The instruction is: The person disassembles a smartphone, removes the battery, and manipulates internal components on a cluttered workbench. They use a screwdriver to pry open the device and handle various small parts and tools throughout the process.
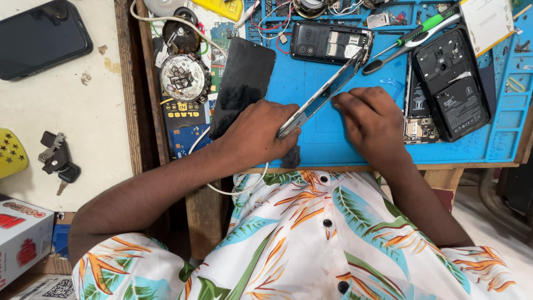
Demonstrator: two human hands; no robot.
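Note:
My left hand [256,133] grips the lower end of a thin silver phone frame [327,89], held on edge and slanting up to the right above the blue work mat [311,83]. My right hand [373,121] rests beside it with its fingertips touching the frame's middle edge. A black screen panel [242,80] lies flat just left of my left hand, partly under it.
An opened black keypad phone [327,41] lies at the back of the mat, another opened black phone [452,83] at the right, with a green-handled screwdriver [413,36] between them. A round speaker part [184,78], a dark smartphone [41,36] and keys [58,161] lie to the left.

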